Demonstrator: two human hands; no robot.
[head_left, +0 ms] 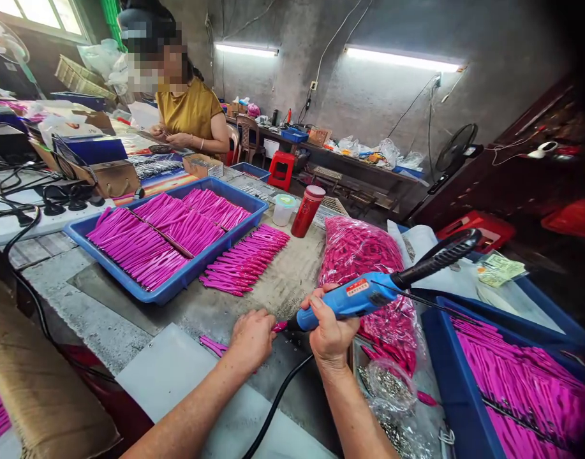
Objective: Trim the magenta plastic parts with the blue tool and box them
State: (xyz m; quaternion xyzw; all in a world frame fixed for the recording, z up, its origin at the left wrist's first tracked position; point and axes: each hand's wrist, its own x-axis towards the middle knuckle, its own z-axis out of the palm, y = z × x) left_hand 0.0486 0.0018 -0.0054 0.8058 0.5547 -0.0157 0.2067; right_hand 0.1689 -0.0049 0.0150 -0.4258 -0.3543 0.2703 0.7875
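My right hand [331, 325] is wrapped around a blue electric screwdriver [369, 294] with a black corrugated cord sleeve. The driver's dark nose points left and meets the tip of a slim magenta plastic piece [279, 326]. That piece is pinched in my left hand [252, 336], which covers most of it. Magenta ends [212, 345] show on the other side of the left hand; whether they belong to the held piece I cannot tell. Tiny metal parts [295, 344] are scattered on the table beneath the driver's nose.
A blue tray [161, 294] of magenta pieces sits left, with a row of pieces [247, 258] beside it. Behind stand a red flask [308, 213] and a plastic cup [283, 211]. To the right are a stuffed bag [362, 248] and a blue bin [457, 389]. A person [191, 121] works opposite.
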